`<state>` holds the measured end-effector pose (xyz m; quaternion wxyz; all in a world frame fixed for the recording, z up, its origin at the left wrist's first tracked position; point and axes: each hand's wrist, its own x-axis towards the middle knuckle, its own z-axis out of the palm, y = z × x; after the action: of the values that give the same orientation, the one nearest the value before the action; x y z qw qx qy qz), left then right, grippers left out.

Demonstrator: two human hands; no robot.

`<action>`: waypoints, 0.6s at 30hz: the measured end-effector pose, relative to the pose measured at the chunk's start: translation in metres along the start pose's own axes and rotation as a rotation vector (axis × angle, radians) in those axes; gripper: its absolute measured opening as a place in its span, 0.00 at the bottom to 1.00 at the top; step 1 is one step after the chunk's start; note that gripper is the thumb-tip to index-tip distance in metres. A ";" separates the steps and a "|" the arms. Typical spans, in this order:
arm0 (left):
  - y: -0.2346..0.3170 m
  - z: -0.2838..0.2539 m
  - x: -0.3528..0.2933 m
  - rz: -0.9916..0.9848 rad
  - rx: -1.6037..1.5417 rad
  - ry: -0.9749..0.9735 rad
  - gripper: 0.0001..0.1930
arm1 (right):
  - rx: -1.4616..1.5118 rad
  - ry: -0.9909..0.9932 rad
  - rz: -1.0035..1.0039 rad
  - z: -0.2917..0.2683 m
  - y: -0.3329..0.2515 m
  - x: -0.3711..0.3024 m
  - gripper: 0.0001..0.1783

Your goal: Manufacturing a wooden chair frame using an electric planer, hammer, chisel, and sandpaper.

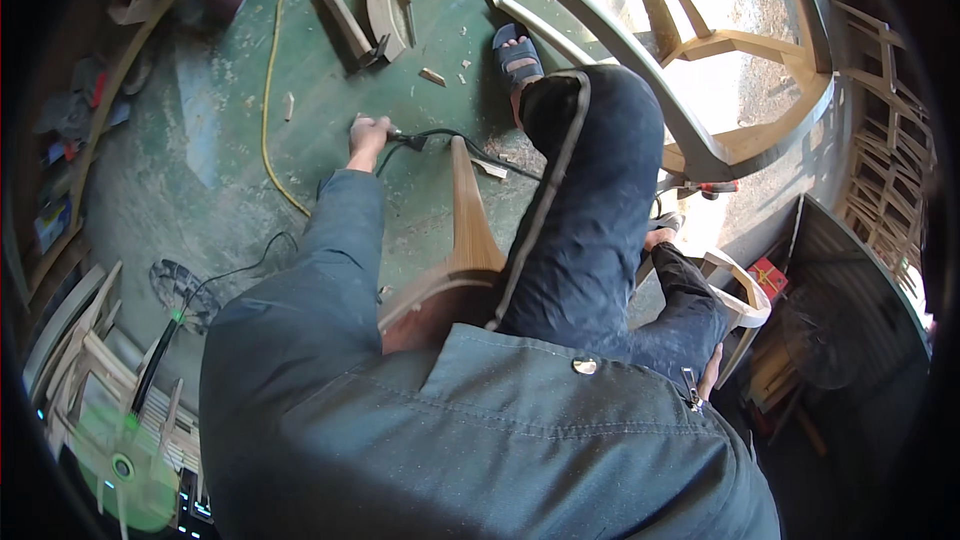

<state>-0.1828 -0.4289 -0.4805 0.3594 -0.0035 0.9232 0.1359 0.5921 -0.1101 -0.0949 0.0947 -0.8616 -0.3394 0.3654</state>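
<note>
Yellow cord [268, 90]: laid in a long curve across the green floor [200, 170], far left. Left hand [368, 132]: grip closed around the handle of a dark corded tool [412, 140], held low over the floor. Curved wooden piece [470, 220]: stood just right of the tool, beside the dark trouser leg [580, 230]. Right hand [710, 372]: mostly hidden by the jacket sleeve; its grip cannot be told. Wooden chair frame [720, 130]: set on the floor, upper right

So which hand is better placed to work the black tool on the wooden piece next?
Probably the left hand: it already grips the black tool beside the curved wooden piece. The right hand sits low by the hip, mostly hidden.
</note>
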 end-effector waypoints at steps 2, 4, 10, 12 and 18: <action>0.045 0.049 0.000 -0.417 -0.678 -0.055 0.28 | -0.100 0.147 0.041 -0.025 -0.041 -0.036 0.48; 0.087 0.121 0.002 -0.556 -0.667 -0.054 0.27 | -0.306 0.373 0.044 -0.056 -0.059 -0.067 0.50; -0.041 0.138 0.098 -0.795 -0.478 0.430 0.31 | -0.423 0.208 0.080 0.006 -0.106 -0.050 0.51; 0.016 0.146 0.090 -0.513 -0.778 0.708 0.33 | -0.398 0.257 0.023 0.000 -0.123 -0.079 0.50; 0.145 0.031 0.121 -0.073 -0.468 0.346 0.36 | -0.375 0.268 -0.085 -0.026 -0.142 -0.074 0.42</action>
<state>-0.2669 -0.2706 -0.5469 0.1908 -0.1426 0.9136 0.3295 0.4992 -0.0493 0.0239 -0.0074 -0.8900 -0.4215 0.1738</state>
